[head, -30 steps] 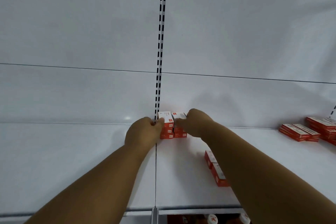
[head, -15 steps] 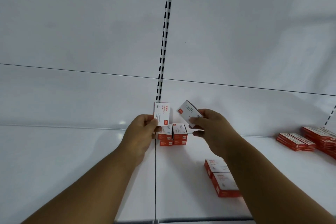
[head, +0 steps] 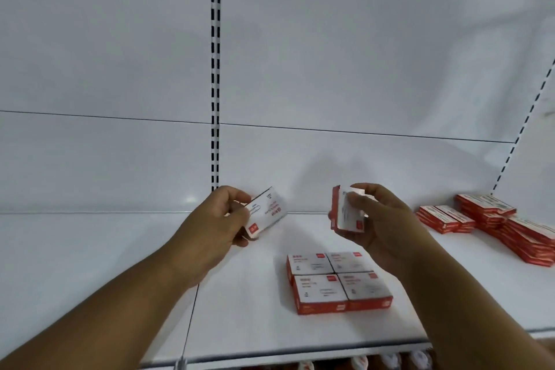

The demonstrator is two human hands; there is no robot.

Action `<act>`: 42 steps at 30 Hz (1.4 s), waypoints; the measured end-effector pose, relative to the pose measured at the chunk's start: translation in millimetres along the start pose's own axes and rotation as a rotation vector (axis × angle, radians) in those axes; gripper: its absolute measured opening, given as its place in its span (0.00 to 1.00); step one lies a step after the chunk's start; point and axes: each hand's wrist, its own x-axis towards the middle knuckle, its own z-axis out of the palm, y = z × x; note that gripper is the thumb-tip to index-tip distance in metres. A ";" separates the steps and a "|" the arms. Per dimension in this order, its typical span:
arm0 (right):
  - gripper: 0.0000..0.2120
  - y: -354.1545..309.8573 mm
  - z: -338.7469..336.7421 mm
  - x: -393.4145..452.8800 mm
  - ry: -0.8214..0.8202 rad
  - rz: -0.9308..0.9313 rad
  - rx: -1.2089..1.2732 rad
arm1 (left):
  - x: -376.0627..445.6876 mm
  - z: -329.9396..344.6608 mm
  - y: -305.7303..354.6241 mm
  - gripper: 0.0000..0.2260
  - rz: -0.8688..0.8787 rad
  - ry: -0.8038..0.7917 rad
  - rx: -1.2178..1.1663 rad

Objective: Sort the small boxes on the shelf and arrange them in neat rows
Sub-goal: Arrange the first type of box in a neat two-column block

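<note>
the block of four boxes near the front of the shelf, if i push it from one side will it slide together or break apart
The block of four boxes would probably split: they are separate packs only butted together. Flat and low, they look unlikely to tip, and the smooth white shelf should let them slide. They are likely light, since the left hand and right hand each hold a similar box in the fingers alone.

Two small white boxes with red edges are held above the white shelf [head: 255, 327]. The left box [head: 265, 213] is tilted, printed face up. The right box [head: 345, 213] stands nearly on edge. Four matching boxes [head: 338, 281] lie flat on the shelf in a two-by-two block, sides touching. Flat red boxes [head: 492, 225] are stacked at the far right.
</note>
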 end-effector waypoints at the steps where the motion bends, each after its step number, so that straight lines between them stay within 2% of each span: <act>1: 0.13 -3.6 -5.9 3.6 -0.031 0.011 -0.033 | 1.5 9.3 2.6 0.08 0.008 0.013 0.040; 4: 0.16 -10.6 -19.2 21.3 -0.070 0.025 -0.329 | 9.1 37.2 7.6 0.07 0.008 0.065 0.233; 9: 0.06 -1.3 -33.2 49.4 -0.203 -0.011 -0.835 | 17.9 69.1 -5.3 0.05 -0.064 0.081 0.555; 13: 0.05 20.7 -40.6 55.9 -0.269 0.010 -0.911 | 19.4 79.0 -18.2 0.06 -0.109 0.079 0.627; 19: 0.06 32.3 -37.2 52.4 -0.283 -0.205 -1.228 | 22.3 84.9 -25.6 0.07 -0.053 0.018 0.890; 28: 0.07 35.9 -38.7 53.3 -0.288 -0.217 -1.172 | 24.3 90.6 -25.2 0.06 -0.054 0.035 0.951; 33: 0.07 31.3 -40.7 53.1 -0.325 -0.169 -1.170 | 21.3 88.9 -25.6 0.05 -0.040 0.049 0.893; 38: 0.08 23.5 -34.1 54.1 -0.309 -0.195 -1.254 | 19.1 76.0 -19.0 0.05 0.062 0.255 0.898; 42: 0.06 16.8 -18.2 53.4 -0.245 -0.289 -1.298 | 25.7 46.8 -4.8 0.08 0.131 0.298 0.957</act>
